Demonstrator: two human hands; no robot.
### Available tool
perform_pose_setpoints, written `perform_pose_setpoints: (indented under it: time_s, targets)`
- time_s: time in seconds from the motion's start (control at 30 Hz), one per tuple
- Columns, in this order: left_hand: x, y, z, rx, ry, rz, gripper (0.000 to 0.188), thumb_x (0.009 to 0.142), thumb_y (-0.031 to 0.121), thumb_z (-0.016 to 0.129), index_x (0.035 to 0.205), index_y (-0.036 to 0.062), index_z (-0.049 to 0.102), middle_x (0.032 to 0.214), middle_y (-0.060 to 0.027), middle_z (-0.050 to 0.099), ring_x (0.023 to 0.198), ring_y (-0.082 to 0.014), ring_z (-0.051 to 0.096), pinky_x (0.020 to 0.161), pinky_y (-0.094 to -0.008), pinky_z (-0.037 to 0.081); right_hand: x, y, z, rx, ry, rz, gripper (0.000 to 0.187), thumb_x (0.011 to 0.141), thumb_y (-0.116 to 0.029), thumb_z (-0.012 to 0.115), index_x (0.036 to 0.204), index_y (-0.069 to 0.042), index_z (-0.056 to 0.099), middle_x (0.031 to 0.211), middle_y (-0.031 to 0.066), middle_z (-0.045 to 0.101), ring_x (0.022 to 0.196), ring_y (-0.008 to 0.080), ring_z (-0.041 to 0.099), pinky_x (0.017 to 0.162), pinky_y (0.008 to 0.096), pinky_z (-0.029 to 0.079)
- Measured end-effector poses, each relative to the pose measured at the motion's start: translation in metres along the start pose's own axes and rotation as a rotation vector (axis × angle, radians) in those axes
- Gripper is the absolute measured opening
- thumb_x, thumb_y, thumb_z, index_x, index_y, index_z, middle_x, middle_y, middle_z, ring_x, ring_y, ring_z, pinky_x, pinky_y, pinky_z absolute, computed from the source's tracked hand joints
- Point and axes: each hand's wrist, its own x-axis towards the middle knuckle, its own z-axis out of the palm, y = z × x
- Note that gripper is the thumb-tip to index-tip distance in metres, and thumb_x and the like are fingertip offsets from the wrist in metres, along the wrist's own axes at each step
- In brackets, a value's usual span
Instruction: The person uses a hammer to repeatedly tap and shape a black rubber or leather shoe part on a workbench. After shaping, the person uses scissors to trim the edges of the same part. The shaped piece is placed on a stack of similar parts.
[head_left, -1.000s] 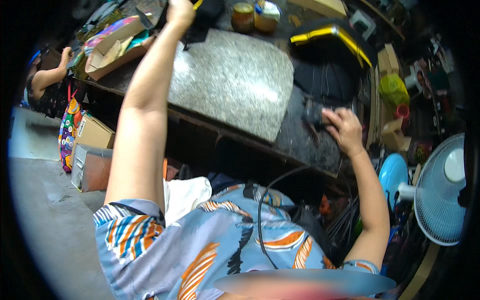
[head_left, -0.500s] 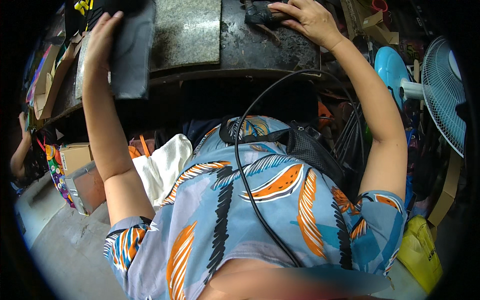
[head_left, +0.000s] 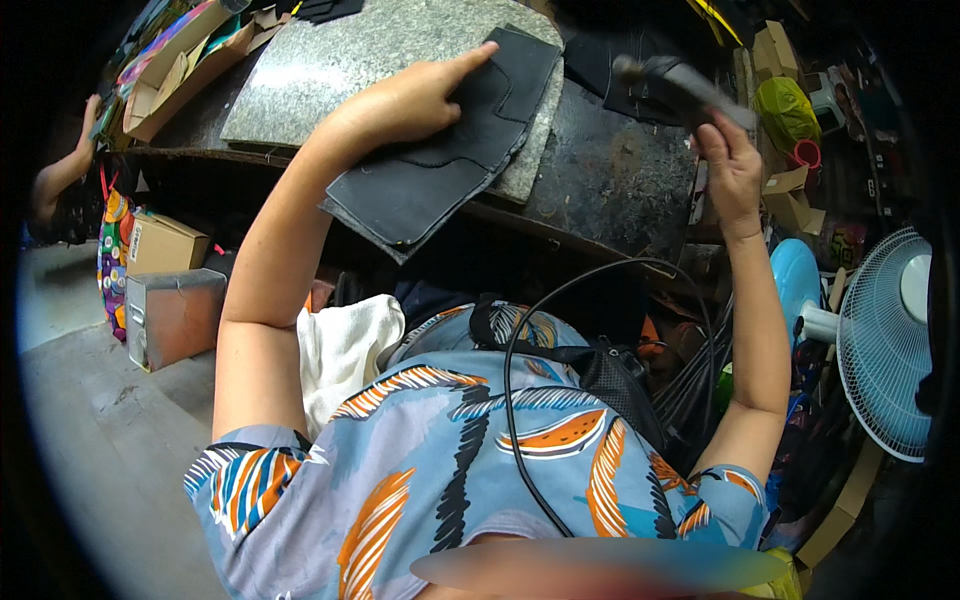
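Note:
A black, leather-like panel [head_left: 415, 198] with a raised line along it lies slantwise on a speckled grey stone slab [head_left: 310, 70]. Its near corner juts past the slab and over the bench's front edge. On top of the panel rests my left hand [head_left: 415, 100], index finger stretched toward the far end and thumb apart. My right hand [head_left: 732, 170] is raised above the right side of the dark bench [head_left: 625, 170], fingers closed around a hammer [head_left: 690, 90]. Motion blurs the hammer, so its head is hard to make out.
At right stands a fan [head_left: 885, 345] beside a blue round object [head_left: 792, 285]. A black cable [head_left: 510, 380] loops across my front. Cardboard pieces [head_left: 185, 75] lie at the bench's far left, and another person's arm [head_left: 65, 175] shows beyond. A metal box [head_left: 175, 320] stands below.
My left hand has moved right with the black panel, which now lies across the slab. My right hand has lifted the hammer off the bench. The view has shifted.

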Motion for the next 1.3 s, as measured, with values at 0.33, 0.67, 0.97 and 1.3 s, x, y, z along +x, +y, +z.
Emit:
perform_pose_setpoints:
  time_s: [0.33,0.67,0.97,1.3]
  targets:
    - [-0.001,0.006,-0.01,0.049,-0.14,0.081,0.07,0.076,-0.002,0.056,0.144,0.0093,0.047,0.122,-0.0258,0.063,0.107,-0.0336,0.067,0.1,-0.0372,0.048,0.036,-0.04,0.058,-0.68,-0.257,-0.339,0.036,0.094,-0.049,0.056,0.12,-0.026,0.067,0.096,0.0037,0.073,0.076,0.026,0.07,0.065,0.0344,0.056]
    - [-0.014,-0.003,-0.015,-0.087,-0.238,0.19,0.074,0.073,-0.004,0.054,0.146,0.0096,0.045,0.124,-0.0245,0.063,0.106,-0.0334,0.067,0.101,-0.0364,0.047,0.036,-0.021,0.065,-0.558,-0.256,-0.128,0.033,0.093,-0.046,0.059,0.118,-0.027,0.068,0.098,0.0091,0.072,0.082,0.0287,0.071,0.07,0.0363,0.057]
    - [-0.017,0.001,-0.013,-0.085,-0.177,0.206,0.072,0.076,-0.003,0.054,0.146,0.0108,0.045,0.124,-0.0245,0.063,0.108,-0.0315,0.067,0.098,-0.0364,0.048,0.041,-0.024,0.056,-0.339,-0.076,0.07,0.035,0.095,-0.049,0.056,0.124,-0.031,0.065,0.088,0.0052,0.073,0.08,0.0268,0.071,0.065,0.0357,0.055]
    - [0.019,0.002,0.017,0.033,0.396,0.186,0.063,0.084,0.005,0.06,0.144,0.0139,0.046,0.109,-0.0208,0.066,0.096,-0.0377,0.066,0.085,-0.0432,0.053,0.024,-0.046,0.062,-0.018,-0.25,0.006,0.037,0.094,-0.046,0.06,0.123,-0.024,0.067,0.093,0.0066,0.074,0.077,0.0252,0.072,0.069,0.0331,0.056]
